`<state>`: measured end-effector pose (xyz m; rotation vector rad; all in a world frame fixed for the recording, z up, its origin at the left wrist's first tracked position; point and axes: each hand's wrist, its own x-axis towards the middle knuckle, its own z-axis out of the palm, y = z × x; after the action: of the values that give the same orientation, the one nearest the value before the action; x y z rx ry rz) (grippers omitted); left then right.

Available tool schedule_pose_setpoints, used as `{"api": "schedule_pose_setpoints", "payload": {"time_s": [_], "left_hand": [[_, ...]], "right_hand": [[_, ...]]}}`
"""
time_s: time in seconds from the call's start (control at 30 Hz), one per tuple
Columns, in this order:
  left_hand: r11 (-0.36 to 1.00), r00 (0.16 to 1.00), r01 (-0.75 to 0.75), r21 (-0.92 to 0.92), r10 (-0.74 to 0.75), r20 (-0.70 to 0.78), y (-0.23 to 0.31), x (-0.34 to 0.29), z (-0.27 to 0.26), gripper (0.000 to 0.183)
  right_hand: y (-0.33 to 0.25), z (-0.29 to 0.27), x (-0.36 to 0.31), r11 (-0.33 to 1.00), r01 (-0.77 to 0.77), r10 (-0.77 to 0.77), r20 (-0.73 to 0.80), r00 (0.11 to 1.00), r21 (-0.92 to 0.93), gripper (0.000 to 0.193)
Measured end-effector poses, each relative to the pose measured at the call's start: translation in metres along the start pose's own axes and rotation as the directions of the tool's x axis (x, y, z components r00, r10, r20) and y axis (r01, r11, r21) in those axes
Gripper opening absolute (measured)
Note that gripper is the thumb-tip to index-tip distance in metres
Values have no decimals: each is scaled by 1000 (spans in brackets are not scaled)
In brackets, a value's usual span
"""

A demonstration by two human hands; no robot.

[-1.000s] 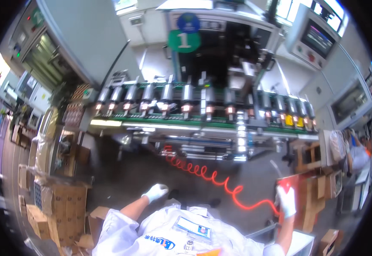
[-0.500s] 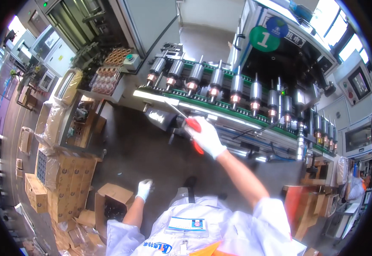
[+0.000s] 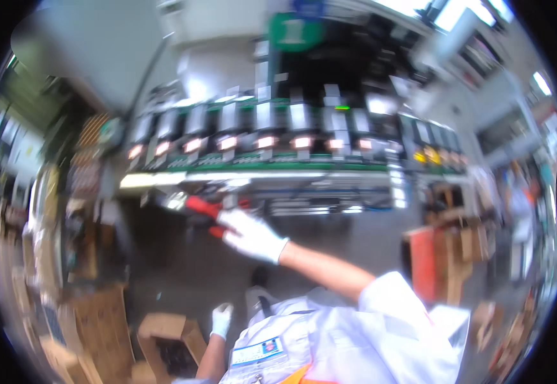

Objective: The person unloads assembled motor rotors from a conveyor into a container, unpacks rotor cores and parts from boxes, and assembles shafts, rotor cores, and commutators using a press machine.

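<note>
My right hand (image 3: 253, 238), in a white glove, is closed round a red-handled tool (image 3: 203, 207). Two red handle parts show, and the tool points left, in front of the conveyor's near edge; blur hides its exact kind. My left hand (image 3: 221, 320), also white-gloved, hangs low near my body with its fingers curled in and nothing visible in them. Beyond my right hand, motor armatures (image 3: 265, 121) with silver cores and copper-coloured lower ends stand in a row on the green-edged conveyor (image 3: 253, 165). Neither hand touches them.
An open cardboard box (image 3: 163, 325) with dark contents stands left of my left hand, beside stacked cartons (image 3: 102, 326). At right are a red panel (image 3: 423, 262) and more boxes (image 3: 473, 242). A round green sign (image 3: 296, 32) hangs over the machine behind the conveyor.
My view has turned right, so the conveyor and armatures sit further left and look more level. The red-handled tool stays in my right hand. My left hand remains low.
</note>
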<state>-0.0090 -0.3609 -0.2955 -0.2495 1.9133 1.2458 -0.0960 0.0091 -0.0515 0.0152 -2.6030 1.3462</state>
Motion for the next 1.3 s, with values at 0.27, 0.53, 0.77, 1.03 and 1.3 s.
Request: {"api": "schedule_pose_setpoints", "payload": {"time_s": [0.27, 0.53, 0.77, 1.03, 1.3], "left_hand": [[972, 678, -225, 60, 112, 727, 277, -83, 278, 54], [696, 436, -702, -151, 588, 681, 490, -201, 611, 70], [550, 601, -795, 257, 774, 200, 588, -100, 724, 76], [797, 792, -595, 98, 563, 235, 583, -6, 746, 48], [960, 883, -269, -78, 278, 379, 583, -2, 751, 25]], "right_hand": [[137, -155, -334, 771, -577, 618, 99, 780, -269, 51], [142, -353, -529, 625, -748, 775, -297, 558, 223, 38], [204, -519, -512, 691, -208, 685, -536, 493, 692, 43], [294, -705, -417, 815, -485, 554, -674, 488, 318, 68], [384, -754, -353, 550, -539, 762, -119, 637, 638, 45]]}}
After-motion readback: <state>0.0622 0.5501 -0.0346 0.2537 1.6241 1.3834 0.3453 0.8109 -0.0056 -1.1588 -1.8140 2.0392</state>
